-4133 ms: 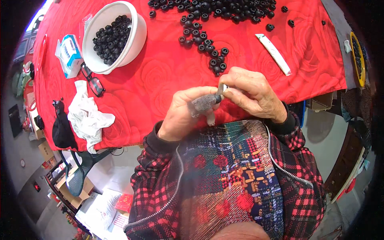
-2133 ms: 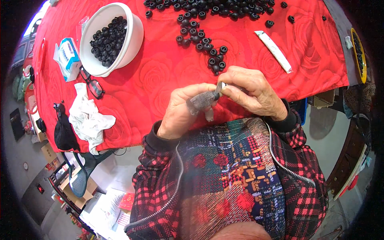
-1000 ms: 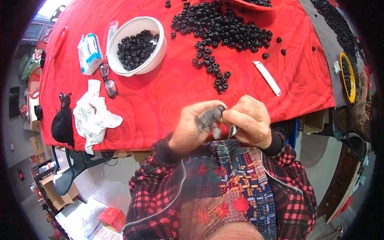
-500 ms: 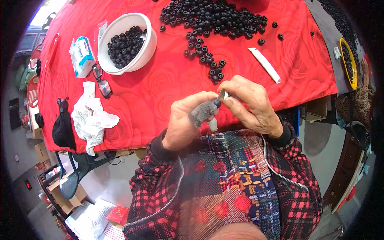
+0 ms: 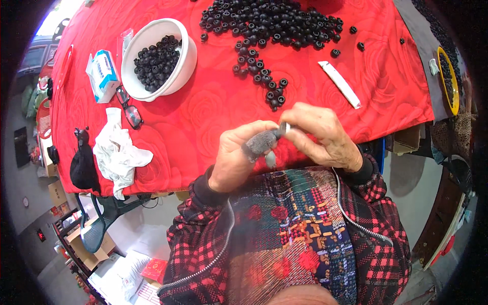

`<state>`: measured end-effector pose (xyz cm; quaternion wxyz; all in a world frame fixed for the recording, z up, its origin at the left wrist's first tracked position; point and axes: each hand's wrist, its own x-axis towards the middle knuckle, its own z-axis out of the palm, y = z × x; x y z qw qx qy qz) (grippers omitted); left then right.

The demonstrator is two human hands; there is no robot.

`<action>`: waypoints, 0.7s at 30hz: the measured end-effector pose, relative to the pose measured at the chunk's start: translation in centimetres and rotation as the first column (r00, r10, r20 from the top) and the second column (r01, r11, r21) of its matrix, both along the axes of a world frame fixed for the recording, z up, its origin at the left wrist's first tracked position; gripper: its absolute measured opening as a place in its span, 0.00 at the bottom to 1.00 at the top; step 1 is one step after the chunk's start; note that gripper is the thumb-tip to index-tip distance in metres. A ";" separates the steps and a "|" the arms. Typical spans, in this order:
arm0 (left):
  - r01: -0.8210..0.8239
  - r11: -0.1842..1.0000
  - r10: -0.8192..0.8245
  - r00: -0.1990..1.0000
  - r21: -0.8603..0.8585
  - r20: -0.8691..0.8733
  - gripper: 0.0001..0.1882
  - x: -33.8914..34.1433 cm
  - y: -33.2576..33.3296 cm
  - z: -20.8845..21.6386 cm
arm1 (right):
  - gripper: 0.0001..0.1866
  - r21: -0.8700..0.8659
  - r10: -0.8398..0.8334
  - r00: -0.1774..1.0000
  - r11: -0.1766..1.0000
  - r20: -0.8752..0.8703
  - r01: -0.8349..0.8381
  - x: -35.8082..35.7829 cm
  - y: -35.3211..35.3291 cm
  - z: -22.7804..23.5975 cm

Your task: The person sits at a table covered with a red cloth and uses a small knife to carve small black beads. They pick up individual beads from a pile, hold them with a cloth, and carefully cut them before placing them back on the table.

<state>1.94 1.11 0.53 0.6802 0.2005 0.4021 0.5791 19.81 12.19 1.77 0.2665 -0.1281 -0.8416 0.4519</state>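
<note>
Just in front of my body, over the near table edge, my two hands meet. My left hand (image 5: 238, 152) is closed, with a grey fuzzy cover (image 5: 260, 144) round one finger and a paler cover (image 5: 270, 159) on another fingertip below. Between its fingertips shows part of a small black round piece (image 5: 278, 133), mostly hidden. My right hand (image 5: 321, 134) pinches a small shiny metal blade-like tool (image 5: 285, 127) against that piece; the rest of the tool is hidden by the fingers. Similar black hollow round pieces (image 5: 274, 94) trail down the red cloth toward my hands.
A big heap of black pieces (image 5: 274, 23) spreads at the back. To the left stand a white bowl (image 5: 189, 61) of such pieces, a blue-white box (image 5: 103, 76), glasses (image 5: 133, 117), a white cloth (image 5: 119, 155) and a black mask (image 5: 82, 165). A white wrapped strip (image 5: 339, 84) lies right.
My right fingers have shifted slightly and the metal tool has turned at the black piece. My left hand keeps its hold. The whole view has moved a little.
</note>
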 end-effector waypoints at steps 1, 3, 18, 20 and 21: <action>-0.037 0.999 0.037 0.999 0.013 -0.011 0.15 0.0 0.3 -0.5 | 0.09 -0.012 0.052 0.999 0.999 -0.004 -0.052 0.0 -0.2 0.1; -0.096 0.995 0.096 0.995 0.014 0.025 0.13 -0.2 0.9 -0.9 | 0.09 0.016 0.195 0.981 0.981 -0.004 -0.195 -0.3 -2.4 -0.6; -0.117 0.906 0.351 0.743 0.406 -0.570 0.15 0.8 -0.4 -0.5 | 0.10 -0.342 -0.329 0.942 0.895 -0.072 0.287 -3.2 -2.7 0.0; -0.108 0.982 0.105 0.994 0.156 0.028 0.14 -0.5 -0.7 -0.1 | 0.09 -0.319 -0.235 0.962 0.930 -0.137 0.182 -2.5 -2.3 0.1; -0.045 0.994 0.031 0.990 0.096 0.141 0.12 -0.5 -0.7 -0.1 | 0.10 -0.239 -0.161 0.974 0.964 -0.162 0.119 -2.2 -2.0 0.3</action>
